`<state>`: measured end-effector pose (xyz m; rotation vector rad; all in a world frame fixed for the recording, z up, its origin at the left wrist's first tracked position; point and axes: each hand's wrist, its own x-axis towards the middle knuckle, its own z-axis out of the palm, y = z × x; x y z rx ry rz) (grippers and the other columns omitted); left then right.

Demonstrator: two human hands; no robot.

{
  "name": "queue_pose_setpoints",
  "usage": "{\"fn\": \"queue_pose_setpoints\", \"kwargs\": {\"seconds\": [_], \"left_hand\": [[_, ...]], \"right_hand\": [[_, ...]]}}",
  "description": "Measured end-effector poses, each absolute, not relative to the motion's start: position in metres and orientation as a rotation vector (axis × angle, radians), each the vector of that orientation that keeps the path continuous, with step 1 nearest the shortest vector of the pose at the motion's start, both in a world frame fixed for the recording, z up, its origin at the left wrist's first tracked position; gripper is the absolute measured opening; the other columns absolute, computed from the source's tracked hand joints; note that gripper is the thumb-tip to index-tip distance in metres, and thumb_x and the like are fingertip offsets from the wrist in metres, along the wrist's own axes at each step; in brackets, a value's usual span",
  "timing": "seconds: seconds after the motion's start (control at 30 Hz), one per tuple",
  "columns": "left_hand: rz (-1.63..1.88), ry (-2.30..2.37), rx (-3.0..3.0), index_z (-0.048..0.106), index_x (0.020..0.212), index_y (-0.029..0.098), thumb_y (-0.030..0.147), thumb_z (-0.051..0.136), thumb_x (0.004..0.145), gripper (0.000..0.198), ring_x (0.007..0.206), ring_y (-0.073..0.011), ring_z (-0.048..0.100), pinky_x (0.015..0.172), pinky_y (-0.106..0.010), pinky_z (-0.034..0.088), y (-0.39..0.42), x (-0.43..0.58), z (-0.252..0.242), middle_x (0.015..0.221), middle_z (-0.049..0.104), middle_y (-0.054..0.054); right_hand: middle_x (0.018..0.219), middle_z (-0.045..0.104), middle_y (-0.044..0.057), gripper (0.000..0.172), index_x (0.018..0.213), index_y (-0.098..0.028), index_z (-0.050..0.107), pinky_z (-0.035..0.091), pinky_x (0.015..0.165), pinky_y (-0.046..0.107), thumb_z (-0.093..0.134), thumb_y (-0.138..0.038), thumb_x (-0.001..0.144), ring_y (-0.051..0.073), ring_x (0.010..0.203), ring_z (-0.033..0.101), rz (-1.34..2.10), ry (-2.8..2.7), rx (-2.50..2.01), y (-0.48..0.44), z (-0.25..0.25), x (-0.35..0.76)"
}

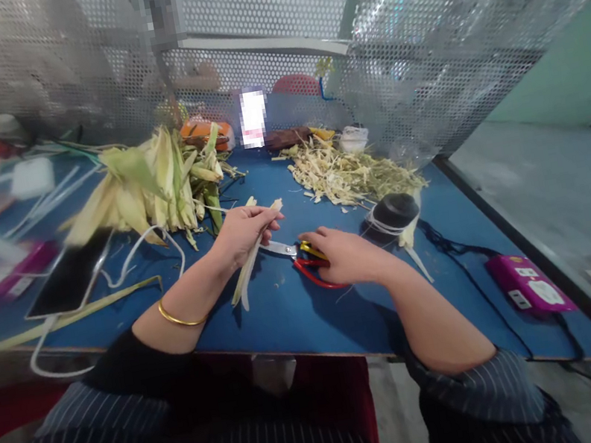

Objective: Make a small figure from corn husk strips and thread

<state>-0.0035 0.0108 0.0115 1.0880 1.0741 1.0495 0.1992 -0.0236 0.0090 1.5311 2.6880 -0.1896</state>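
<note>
My left hand (246, 234) pinches a pale corn husk strip (247, 279), whose lower end hangs toward the table's front while its top pokes out past the fingers. In my right hand (342, 255) is a pair of scissors (320, 272) with red and yellow handles. Their metal blades point left and reach the husk just under my left fingers. Whether the blades touch the husk or only pass beside it, I cannot tell. Behind my left hand lies a heap of long corn husks (165, 186). A pile of shredded husk trimmings (347, 171) spreads beyond my right hand.
On the blue table (291, 328), a black round object wound with cord (393, 214) stands right of my right hand. A magenta box (529, 282) with black cables sits at the right edge. A phone (74, 277) with a white cable lies left. Perforated sheeting (259, 1) hangs behind.
</note>
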Motion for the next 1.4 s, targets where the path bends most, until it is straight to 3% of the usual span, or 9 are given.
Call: {"fn": "queue_pose_setpoints", "kwargs": {"seconds": [0.17,0.3,0.4,0.5,0.57,0.7,0.8,1.1,1.4], "left_hand": [[1.09,1.104,1.079,0.07,0.074,0.01,0.016,0.065,0.08,0.01,0.039,-0.0037,0.045,0.041,-0.019,0.035,0.013,-0.006,0.015,0.057,0.058,0.0],[1.147,1.09,1.032,0.071,0.074,0.009,0.02,0.066,0.081,0.014,0.039,-0.0031,0.045,0.04,-0.018,0.034,0.017,-0.012,0.016,0.059,0.058,-0.001],[1.21,1.028,0.951,0.071,0.075,0.009,0.019,0.067,0.079,0.011,0.041,-0.0028,0.045,0.04,-0.017,0.035,0.025,-0.02,0.016,0.059,0.057,0.0],[1.276,1.031,0.86,0.07,0.074,0.009,0.016,0.067,0.078,0.008,0.041,-0.0025,0.045,0.04,-0.017,0.035,0.033,-0.028,0.016,0.057,0.057,0.001],[1.318,1.058,0.844,0.07,0.073,0.009,0.016,0.067,0.078,0.009,0.04,-0.0023,0.044,0.04,-0.017,0.035,0.036,-0.03,0.016,0.056,0.057,0.001],[1.289,1.072,0.908,0.07,0.072,0.01,0.018,0.069,0.077,0.01,0.04,-0.0024,0.044,0.04,-0.017,0.034,0.035,-0.027,0.013,0.057,0.058,0.001],[1.238,1.084,0.958,0.07,0.074,0.01,0.021,0.069,0.078,0.012,0.04,-0.0026,0.045,0.04,-0.017,0.034,0.034,-0.024,0.01,0.057,0.057,0.0],[1.129,1.075,1.033,0.07,0.076,0.011,0.019,0.067,0.08,0.01,0.039,-0.0028,0.045,0.039,-0.017,0.034,0.032,-0.022,0.009,0.057,0.057,0.001],[0.99,1.048,1.088,0.071,0.075,0.011,0.015,0.064,0.081,0.01,0.039,-0.0027,0.044,0.04,-0.018,0.036,0.032,-0.013,0.009,0.057,0.057,0.001]], "right_hand": [[0.094,0.059,0.013,0.052,0.128,-0.019,0.053,0.034,0.06,0.03,0.05,-0.027,0.077,0.024,0.078,0.059,-0.006,2.657,1.549,-0.025,0.004,0.191],[0.095,0.063,0.013,0.062,0.134,-0.021,0.048,0.033,0.057,0.029,0.054,-0.025,0.073,0.022,0.071,0.059,-0.099,2.625,1.561,-0.025,0.01,0.194],[0.1,0.069,0.011,0.065,0.137,-0.025,0.047,0.039,0.062,0.027,0.053,-0.021,0.073,0.022,0.08,0.062,-0.364,2.661,1.555,-0.023,0.019,0.205],[0.106,0.07,0.006,0.052,0.125,-0.027,0.059,0.045,0.071,0.027,0.056,-0.023,0.073,0.021,0.087,0.064,-0.65,2.706,1.614,-0.018,0.026,0.216],[0.101,0.071,0.006,0.043,0.117,-0.025,0.064,0.047,0.073,0.029,0.06,-0.031,0.074,0.021,0.084,0.064,-0.846,2.734,1.784,-0.014,0.028,0.219],[0.085,0.066,0.003,0.057,0.121,-0.02,0.058,0.047,0.066,0.03,0.068,-0.045,0.071,0.016,0.069,0.058,-1.411,2.713,2.171,-0.009,0.023,0.214],[0.076,0.057,-0.002,0.056,0.121,-0.023,0.053,0.043,0.061,0.028,0.066,-0.048,0.073,0.012,0.064,0.05,-1.629,2.752,2.049,-0.008,0.016,0.21],[0.077,0.058,0.0,0.049,0.111,-0.021,0.06,0.039,0.06,0.027,0.069,-0.049,0.071,0.013,0.064,0.048,-1.264,2.758,2.002,-0.012,0.018,0.206],[0.073,0.062,0.0,0.047,0.107,-0.019,0.067,0.041,0.058,0.026,0.07,-0.048,0.071,0.012,0.061,0.049,-1.289,2.755,2.018,-0.015,0.018,0.2]]}}
